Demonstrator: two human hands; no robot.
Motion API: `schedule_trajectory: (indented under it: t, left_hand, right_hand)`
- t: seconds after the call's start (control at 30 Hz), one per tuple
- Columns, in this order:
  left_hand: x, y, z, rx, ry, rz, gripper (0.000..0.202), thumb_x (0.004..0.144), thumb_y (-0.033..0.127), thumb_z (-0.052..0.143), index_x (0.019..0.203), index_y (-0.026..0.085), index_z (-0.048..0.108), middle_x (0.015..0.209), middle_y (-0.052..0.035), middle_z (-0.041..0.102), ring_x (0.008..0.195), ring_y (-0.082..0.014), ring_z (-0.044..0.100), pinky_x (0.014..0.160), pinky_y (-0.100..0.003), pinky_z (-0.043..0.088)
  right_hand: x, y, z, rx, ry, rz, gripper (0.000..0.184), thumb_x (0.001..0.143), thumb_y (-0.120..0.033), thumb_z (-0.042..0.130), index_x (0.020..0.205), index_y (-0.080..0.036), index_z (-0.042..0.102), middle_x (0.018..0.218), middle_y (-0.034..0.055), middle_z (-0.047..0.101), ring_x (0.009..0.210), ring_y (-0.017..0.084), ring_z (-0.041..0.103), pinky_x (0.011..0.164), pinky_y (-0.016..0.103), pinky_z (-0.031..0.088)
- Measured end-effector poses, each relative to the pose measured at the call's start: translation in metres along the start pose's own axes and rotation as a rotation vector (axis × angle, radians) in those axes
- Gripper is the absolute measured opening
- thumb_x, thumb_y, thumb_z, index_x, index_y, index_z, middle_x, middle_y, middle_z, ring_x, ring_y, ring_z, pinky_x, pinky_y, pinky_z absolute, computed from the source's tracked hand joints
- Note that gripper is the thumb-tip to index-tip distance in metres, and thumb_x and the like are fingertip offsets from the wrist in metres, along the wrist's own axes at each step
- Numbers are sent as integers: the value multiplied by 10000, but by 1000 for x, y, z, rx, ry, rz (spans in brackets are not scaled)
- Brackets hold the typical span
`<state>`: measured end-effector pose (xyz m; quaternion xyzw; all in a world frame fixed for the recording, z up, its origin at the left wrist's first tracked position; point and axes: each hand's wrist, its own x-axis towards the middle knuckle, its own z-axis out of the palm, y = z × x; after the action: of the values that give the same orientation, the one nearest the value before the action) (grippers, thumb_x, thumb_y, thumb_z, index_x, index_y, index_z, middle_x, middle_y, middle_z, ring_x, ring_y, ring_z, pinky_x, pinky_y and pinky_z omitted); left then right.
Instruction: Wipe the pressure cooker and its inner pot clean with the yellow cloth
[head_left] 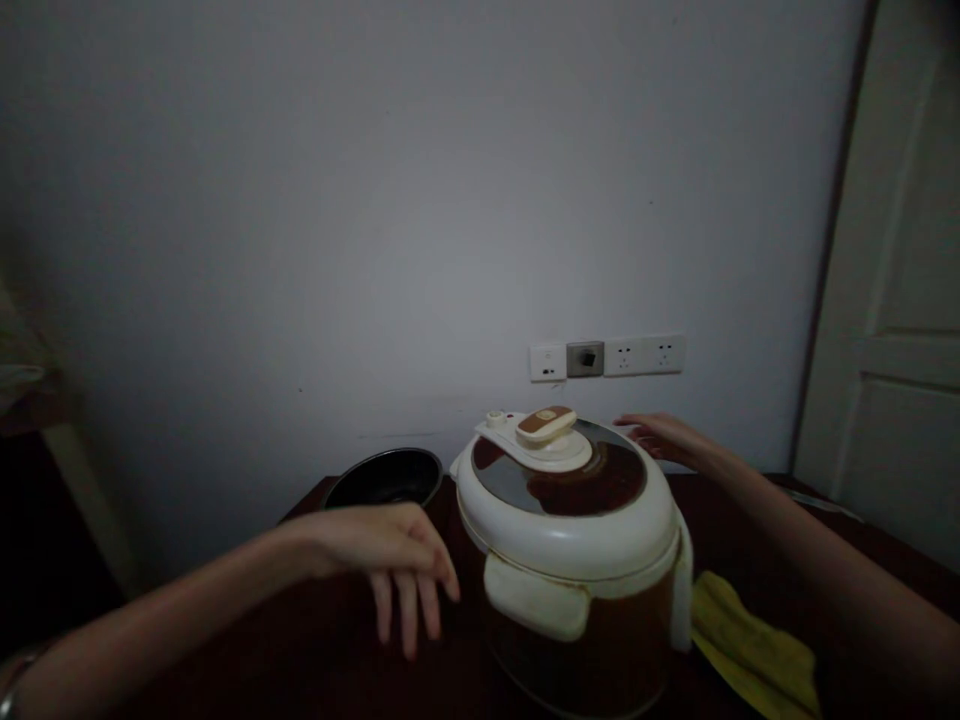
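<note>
An electric pressure cooker (585, 560), white and brown with its lid on, stands upright on the dark red table. Its lid handle (546, 424) is cream with a brown top. My left hand (405, 570) hangs in the air just left of the cooker's cream side handle (536, 597), fingers apart and pointing down, holding nothing. Behind the cooker's right side is my right hand (652, 436), with its fingers stretched toward the lid's far edge. The cooker's rim partly hides its lower side, and I cannot tell whether it touches.
A black pan (386, 478) sits at the back left, beyond my left hand. To the cooker's right lies a yellow cloth (750, 645). Wall sockets (643, 355) are behind the cooker, and a white door (892, 300) is at the right.
</note>
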<state>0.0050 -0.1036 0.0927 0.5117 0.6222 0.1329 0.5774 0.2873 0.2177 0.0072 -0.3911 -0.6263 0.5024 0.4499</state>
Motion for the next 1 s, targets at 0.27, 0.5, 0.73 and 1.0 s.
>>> schedule_trajectory:
  t: [0.27,0.5,0.73,1.0]
  left_hand:
    - [92,71,-157,505,821,188,225,705,316,517,785,126,608,760,-135,695,641,-222,646,486,-261,456]
    - [189,105,-170,366,523,240,376,744,476,518,861,131,610,946,-160,691,883,-237,643,664,-267,497]
    - [244,107,-141,212,106,141,250,672,394,656,740,153,655,766,-84,725,722,-225,654,661,-313,519]
    - [242,115,-112,-10,-59,142,211,728,340,650,748,133,679,723,-78,724,626,-213,651,639,-337,539]
  right_hand:
    - [-184,-22,17,392,189,-150,376,741,-462,648,535,-177,516,348,-70,346,305,44,301,328,184,233]
    - [-237,5,123,369,-311,381,546,641,-702,580,640,-157,555,360,-49,468,248,60,357,254,164,226]
    - [-234,14,141,449,-387,452,705,571,-743,641,798,-75,620,486,24,597,366,47,476,358,131,283]
    - [-232,25,158,609,-312,363,664,632,-715,635,815,-78,615,634,98,677,455,122,601,403,185,400]
